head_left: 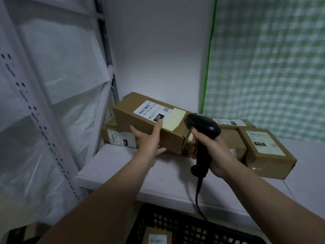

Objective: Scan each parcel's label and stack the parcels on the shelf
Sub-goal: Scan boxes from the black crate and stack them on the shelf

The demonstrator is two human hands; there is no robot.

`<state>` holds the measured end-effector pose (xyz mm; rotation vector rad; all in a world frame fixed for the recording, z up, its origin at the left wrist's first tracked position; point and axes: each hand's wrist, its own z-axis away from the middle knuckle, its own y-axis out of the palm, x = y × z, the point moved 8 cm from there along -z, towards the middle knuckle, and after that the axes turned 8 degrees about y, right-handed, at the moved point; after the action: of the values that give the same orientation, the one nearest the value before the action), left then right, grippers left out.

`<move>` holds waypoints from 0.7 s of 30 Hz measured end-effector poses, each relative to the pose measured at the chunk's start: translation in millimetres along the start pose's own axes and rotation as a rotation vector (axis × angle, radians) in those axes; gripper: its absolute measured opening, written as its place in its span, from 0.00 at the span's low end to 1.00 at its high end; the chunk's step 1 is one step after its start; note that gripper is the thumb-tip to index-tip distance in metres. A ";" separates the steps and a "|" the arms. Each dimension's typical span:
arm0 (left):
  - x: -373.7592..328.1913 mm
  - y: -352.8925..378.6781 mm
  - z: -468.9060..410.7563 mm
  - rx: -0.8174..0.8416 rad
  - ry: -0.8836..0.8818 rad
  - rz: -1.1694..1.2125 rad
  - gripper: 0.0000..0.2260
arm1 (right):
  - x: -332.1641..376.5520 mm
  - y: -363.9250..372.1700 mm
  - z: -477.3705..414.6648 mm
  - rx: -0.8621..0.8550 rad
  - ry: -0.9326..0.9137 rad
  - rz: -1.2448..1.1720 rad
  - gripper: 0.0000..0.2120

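A: where's the box?
B: long box [140, 118] in left grip [149, 140], thumb on top by the label [152, 110], fingers under. Sits over a lower box [119, 136] on the shelf [123, 169]; contact unclear.
A: right grip?
B: right grip [216, 155] wrapped round scanner [204, 131] handle, head just beside box's near end. Trigger hidden.
A: rest?
B: square box [267, 152] on the right; others behind scanner partly hidden. Crate [175, 226] at btm, cut off.

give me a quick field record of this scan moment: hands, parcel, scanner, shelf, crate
left hand: grips the long parcel, label facing up
right hand: holds the black scanner, head near the parcel's right end
shelf: more labelled boxes behind and right
crate: black, below the shelf, waiting parcel inside
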<state>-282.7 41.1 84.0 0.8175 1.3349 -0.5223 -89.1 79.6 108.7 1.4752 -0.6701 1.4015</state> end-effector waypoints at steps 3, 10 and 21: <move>1.8 37.9 -11.1 0.055 -0.011 0.085 0.55 | 13.9 -9.6 -11.3 -0.092 -0.088 -0.185 0.13; 13.2 142.2 -28.0 0.178 -0.140 0.145 0.58 | 41.6 -68.9 -34.3 -0.318 -0.060 -0.334 0.14; -10.2 140.2 -65.1 0.058 0.188 -0.713 0.55 | 73.2 -108.3 -111.0 -0.443 0.137 -0.176 0.11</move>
<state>-221.2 177.9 122.5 0.4206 1.7914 -1.0618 -27.5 237.1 137.0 1.0517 -0.6924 1.1192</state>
